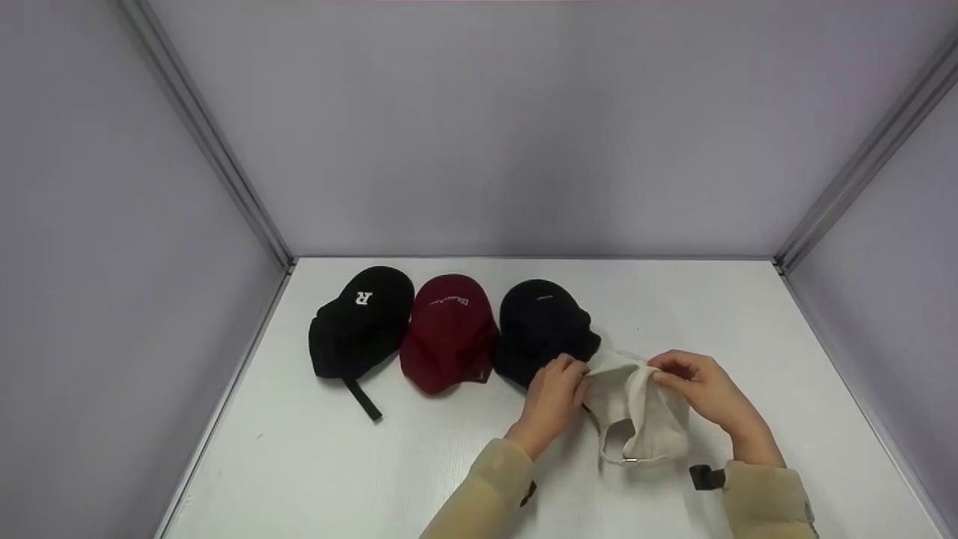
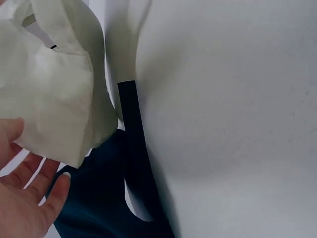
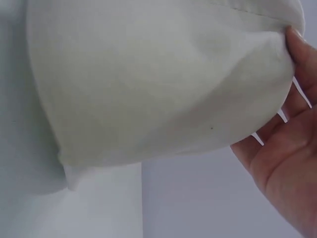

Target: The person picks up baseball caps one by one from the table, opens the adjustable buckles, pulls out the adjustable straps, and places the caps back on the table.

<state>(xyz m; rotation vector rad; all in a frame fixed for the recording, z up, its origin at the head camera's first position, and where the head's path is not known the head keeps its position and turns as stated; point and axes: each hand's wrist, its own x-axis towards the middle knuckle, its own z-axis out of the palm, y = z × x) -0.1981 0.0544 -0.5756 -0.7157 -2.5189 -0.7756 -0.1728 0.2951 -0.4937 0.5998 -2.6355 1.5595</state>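
Note:
A cream baseball cap [image 1: 662, 430] is held between both hands over the white table, its back opening and strap facing the near side. On its left edge, my left hand [image 1: 552, 397] pinches the fabric. My right hand [image 1: 715, 397] grips the upper right edge between thumb and fingers. The right wrist view shows the thumb on one face of the cream cap [image 3: 148, 84] and the fingers behind it. Just left of it lies a navy cap [image 1: 540, 322], partly hidden by the left hand; its dark strap [image 2: 132, 114] appears in the left wrist view.
Left of the navy cap, a dark red cap [image 1: 449, 337] and a black cap [image 1: 370, 318] with a white R lie in a row. The black cap's strap [image 1: 364, 400] trails toward the near side. Grey panels [image 1: 479, 135] wall the table [image 1: 359, 479] at back and sides.

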